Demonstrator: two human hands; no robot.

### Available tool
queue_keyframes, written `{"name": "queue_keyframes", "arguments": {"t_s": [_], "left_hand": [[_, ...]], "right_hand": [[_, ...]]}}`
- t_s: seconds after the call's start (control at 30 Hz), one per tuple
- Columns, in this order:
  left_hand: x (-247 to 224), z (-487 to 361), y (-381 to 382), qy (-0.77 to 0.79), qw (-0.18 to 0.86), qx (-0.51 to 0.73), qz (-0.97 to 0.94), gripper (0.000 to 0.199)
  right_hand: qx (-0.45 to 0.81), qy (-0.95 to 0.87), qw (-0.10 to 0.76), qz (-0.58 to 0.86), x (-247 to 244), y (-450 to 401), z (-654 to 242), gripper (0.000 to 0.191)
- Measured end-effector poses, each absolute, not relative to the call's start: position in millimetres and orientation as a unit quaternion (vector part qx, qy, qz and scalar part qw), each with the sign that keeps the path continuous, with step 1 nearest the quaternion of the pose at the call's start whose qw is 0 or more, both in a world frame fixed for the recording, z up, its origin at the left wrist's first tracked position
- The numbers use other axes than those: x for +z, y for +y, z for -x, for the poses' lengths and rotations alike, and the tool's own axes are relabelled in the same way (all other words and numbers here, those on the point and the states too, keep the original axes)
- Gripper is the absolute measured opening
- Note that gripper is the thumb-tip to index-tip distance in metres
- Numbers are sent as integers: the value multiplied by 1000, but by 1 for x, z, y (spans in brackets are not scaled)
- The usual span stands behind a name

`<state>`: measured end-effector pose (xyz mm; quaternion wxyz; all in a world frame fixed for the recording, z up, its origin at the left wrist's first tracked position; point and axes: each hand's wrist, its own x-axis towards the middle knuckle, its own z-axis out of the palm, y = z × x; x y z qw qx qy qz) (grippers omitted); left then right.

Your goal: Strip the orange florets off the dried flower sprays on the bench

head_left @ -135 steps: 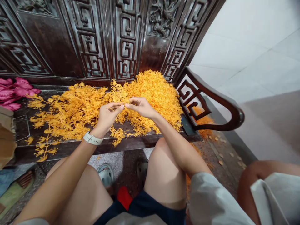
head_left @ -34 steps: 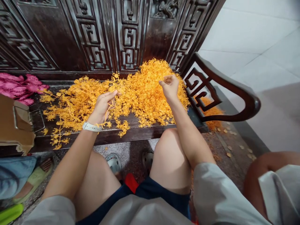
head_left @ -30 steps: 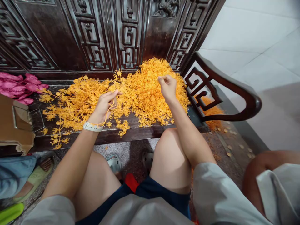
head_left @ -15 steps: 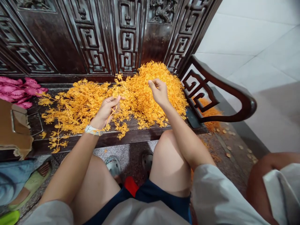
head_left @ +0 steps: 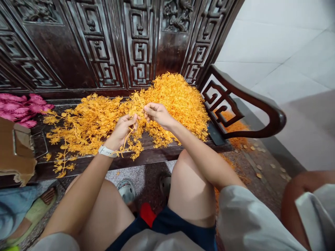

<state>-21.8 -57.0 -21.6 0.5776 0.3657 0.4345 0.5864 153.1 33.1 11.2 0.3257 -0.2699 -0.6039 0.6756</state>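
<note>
My left hand (head_left: 120, 130) and my right hand (head_left: 158, 115) are close together over the middle of the table (head_left: 159, 152). The fingers of my left hand (head_left: 128, 120) are curled in and hold a thin orange stem (head_left: 127, 138), which hangs down toward my wrist, by my white watch (head_left: 106, 151). My right fingers (head_left: 149, 109) are pressed together in a pinch, right next to my left fingertips. They seem to pinch a small bit of sprig (head_left: 140, 109), but it is too small to see well. All the orange stuff is on the dark wood table, in front of the carved back (head_left: 138, 45). A big heap of tiny orange bits (head_left: 175, 101) sits on the right side, by the curved wooden arm (head_left: 261, 101). Long, branchy orange sprigs (head_left: 78, 129) lie spread out on the left side, and they reach up to my hands. So it looks like a lot of the orange stuff is in small bits now, and a good lot of long sprigs are left. Some orange bits (head_left: 235, 141) are on the floor under the arm. Pink flowers (head_left: 21, 109) and a brown cardboard box (head_left: 14, 150) sit at the far left end of the table.
</note>
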Motion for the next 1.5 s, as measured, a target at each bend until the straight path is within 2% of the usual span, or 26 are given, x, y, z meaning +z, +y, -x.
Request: {"name": "queue_keyframes", "arguments": {"t_s": [0.23, 0.43, 0.6, 0.67, 0.8, 0.93, 1.0, 1.1, 1.17, 1.23, 1.3, 1.43, 1.5], "left_hand": [[-22, 16, -58, 494, 512, 583, -392, 37], [-19, -5, -55, 500, 516, 575, -392, 44], [-25, -2, -67, 485, 510, 579, -411, 47], [-24, 3, -72, 491, 508, 576, -412, 45], [-20, 6, -69, 514, 469, 581, -422, 36], [-23, 4, -60, 559, 368, 600, -439, 30], [-27, 5, -59, 581, 298, 591, -473, 30], [-33, 9, -62, 613, 198, 558, -524, 28], [-34, 12, -64, 625, 151, 544, -539, 29], [-34, 13, -64, 633, 126, 538, -542, 30], [-34, 12, -63, 637, 121, 545, -532, 31], [-35, 9, -62, 636, 92, 556, -526, 31], [-36, 6, -64, 640, 61, 537, -547, 31]], "right_hand": [[598, -569, 446, 346, 8, 51, -164, 36], [589, -487, 519, 384, 11, 62, -164, 20], [460, -393, 643, 470, 22, 94, -215, 9], [430, -426, 622, 497, 21, 103, -239, 14], [388, -556, 499, 540, 9, 103, -254, 50], [278, -678, 463, 498, 2, 97, -240, 38], [273, -704, 465, 463, 2, 96, -234, 40], [287, -691, 481, 457, 2, 97, -232, 27], [246, -690, 481, 482, 2, 96, -231, 40], [200, -694, 477, 501, 5, 90, -227, 42], [257, -688, 465, 494, 9, 79, -216, 38], [602, -570, 364, 425, 15, 41, -177, 59], [695, -501, 342, 387, 14, 22, -156, 65]]}}
